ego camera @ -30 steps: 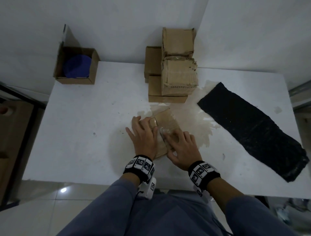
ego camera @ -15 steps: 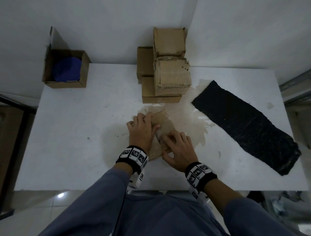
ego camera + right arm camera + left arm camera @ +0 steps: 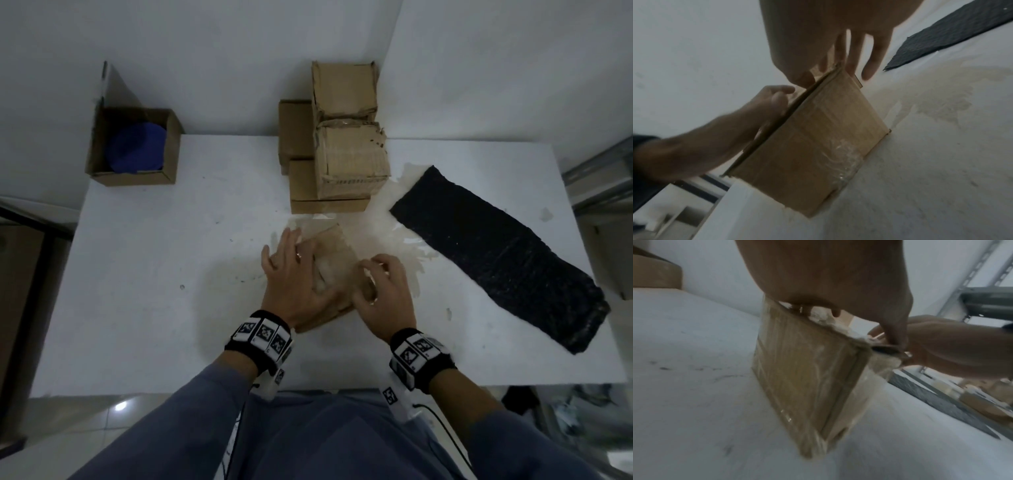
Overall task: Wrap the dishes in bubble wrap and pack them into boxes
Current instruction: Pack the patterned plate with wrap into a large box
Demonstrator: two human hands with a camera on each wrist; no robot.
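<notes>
Small cardboard box [image 3: 337, 255] stands near the middle of the table [image 3: 154, 274], toward its near edge, on a sheet of clear bubble wrap [image 3: 387, 240]. Whitish wrap is seen under the top flaps.

Left hand [image 3: 294, 277]: laid flat on the box top, fingers extended, pressing the flap down. Right hand [image 3: 383, 291]: fingers curled at the right-hand flap edge [image 3: 885, 350], apparently pinching it; the exact hold is blurred.

Judged step: closing the box on a wrapped dish. To be done well, the protruding wrap should be tucked inside first, the left palm kept pressing, and the right flap folded over last so the edges meet squarely.

No brand, label or writing can be read on any box; only the patterned marker squares on the wristbands [image 3: 260, 334] are seen.
</notes>
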